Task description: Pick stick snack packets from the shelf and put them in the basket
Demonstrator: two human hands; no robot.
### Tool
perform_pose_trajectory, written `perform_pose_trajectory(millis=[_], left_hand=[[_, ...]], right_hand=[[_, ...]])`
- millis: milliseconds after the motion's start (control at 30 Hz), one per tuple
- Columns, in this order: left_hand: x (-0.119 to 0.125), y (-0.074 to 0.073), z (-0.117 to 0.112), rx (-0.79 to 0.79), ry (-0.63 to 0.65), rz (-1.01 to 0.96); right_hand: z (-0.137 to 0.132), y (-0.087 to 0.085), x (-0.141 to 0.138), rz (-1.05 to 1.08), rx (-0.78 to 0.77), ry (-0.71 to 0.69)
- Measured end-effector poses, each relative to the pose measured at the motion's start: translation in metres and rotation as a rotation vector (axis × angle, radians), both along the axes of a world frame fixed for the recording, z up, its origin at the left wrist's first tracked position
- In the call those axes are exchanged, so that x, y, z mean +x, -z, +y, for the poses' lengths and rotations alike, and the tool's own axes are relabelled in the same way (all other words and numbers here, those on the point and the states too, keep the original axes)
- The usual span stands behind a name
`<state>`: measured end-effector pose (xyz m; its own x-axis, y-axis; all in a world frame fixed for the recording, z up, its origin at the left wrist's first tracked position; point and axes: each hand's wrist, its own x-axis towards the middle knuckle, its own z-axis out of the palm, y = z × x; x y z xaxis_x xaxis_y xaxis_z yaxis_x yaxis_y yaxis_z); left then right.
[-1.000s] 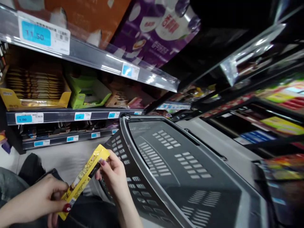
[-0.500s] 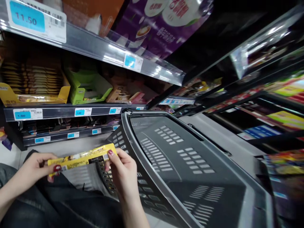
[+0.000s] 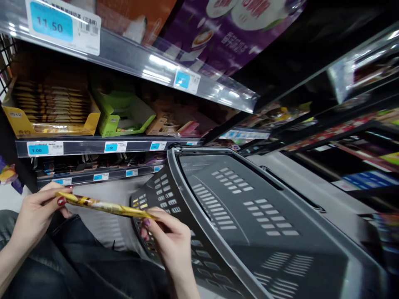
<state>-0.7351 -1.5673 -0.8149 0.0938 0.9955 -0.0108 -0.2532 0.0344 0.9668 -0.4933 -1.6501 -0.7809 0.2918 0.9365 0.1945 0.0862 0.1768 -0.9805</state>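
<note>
A slim yellow drink-powder sachet (image 3: 109,206) is stretched between my two hands, seen nearly edge-on. My left hand (image 3: 42,207) pinches its left end between thumb and fingers. At the other end, my right hand (image 3: 171,236) grips the tip the same way. Behind the sachet, on the shelf, stands a yellow display box (image 3: 59,130) with stacked sachets of a similar colour. To the right of my right hand is a grey shopping basket (image 3: 215,232) with slotted walls.
A green box (image 3: 124,131) and a brown box (image 3: 156,124) share the shelf (image 3: 77,147) with the yellow one. Above juts another shelf edge (image 3: 124,54), holding a purple package (image 3: 224,37). More stocked shelves run along the right, blurred. My knees are below my hands.
Both hands have turned the sachet from its broad printed face to nearly edge-on, its left end now higher. The view has shifted slightly, moving the shelf and basket rightward.
</note>
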Motion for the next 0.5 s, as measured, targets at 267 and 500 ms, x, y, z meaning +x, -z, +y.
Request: perform_pose_trajectory(millis=[267, 500], left_hand=[[-0.017, -0.009, 0.001, 0.502, 0.431, -0.089], [-0.016, -0.009, 0.002, 0.59, 0.385, -0.011]], right_hand=[[-0.009, -0.02, 0.013, -0.263, 0.26, 0.042], [-0.009, -0.025, 0.013, -0.284, 0.278, 0.027]])
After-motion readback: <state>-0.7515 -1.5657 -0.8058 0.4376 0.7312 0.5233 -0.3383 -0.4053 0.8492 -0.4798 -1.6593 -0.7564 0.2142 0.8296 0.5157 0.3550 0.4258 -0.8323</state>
